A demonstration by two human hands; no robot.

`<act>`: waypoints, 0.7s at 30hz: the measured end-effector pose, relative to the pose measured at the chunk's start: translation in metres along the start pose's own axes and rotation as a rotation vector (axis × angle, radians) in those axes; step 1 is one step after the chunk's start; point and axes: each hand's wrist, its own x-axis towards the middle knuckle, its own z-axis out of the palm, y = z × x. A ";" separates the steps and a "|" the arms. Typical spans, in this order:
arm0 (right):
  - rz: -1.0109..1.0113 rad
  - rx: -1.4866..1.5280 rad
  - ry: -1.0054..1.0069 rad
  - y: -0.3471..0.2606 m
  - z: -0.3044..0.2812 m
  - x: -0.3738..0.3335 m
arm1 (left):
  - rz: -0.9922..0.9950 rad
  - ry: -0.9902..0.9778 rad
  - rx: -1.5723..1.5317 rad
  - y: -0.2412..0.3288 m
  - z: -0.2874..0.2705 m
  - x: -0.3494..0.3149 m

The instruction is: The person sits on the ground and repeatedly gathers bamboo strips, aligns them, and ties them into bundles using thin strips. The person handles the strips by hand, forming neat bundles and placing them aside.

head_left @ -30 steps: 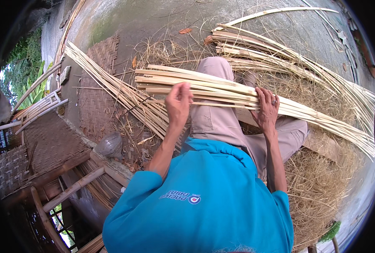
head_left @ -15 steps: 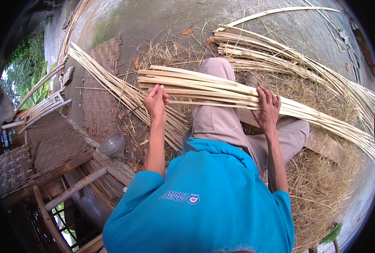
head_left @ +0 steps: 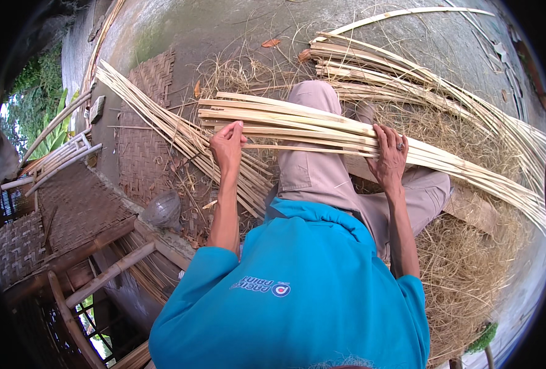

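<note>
Ground, left: brown woven-bamboo mat point(head_left: 141, 157) on grey concrete point(head_left: 242, 37); slim tan bamboo strips point(head_left: 141, 101) lie across it.
Left hand point(head_left: 227, 144): fingers curled at the bundle's fanned ends; whether a strip is pinched cannot be told.
Lap bundle: pale flat split-bamboo strips point(head_left: 273, 115), crosswise over the beige trouser leg point(head_left: 316, 175).
Right hand point(head_left: 389, 157): wrapped around the bundle, gripping it.
Handling: maintain firm right-hand hold; separate strips singly; avoid sharp edges.
Ground, right: tangled straw-coloured shavings point(head_left: 469, 270).
</note>
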 end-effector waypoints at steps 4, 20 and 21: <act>-0.009 0.005 -0.009 0.000 -0.002 0.001 | 0.060 0.002 -0.019 -0.008 0.004 -0.006; -0.003 0.003 -0.001 0.001 -0.003 -0.002 | 0.527 -0.151 0.839 0.045 0.009 0.017; -0.001 0.000 0.005 0.001 -0.001 -0.002 | 0.454 -0.189 0.818 0.051 0.009 0.020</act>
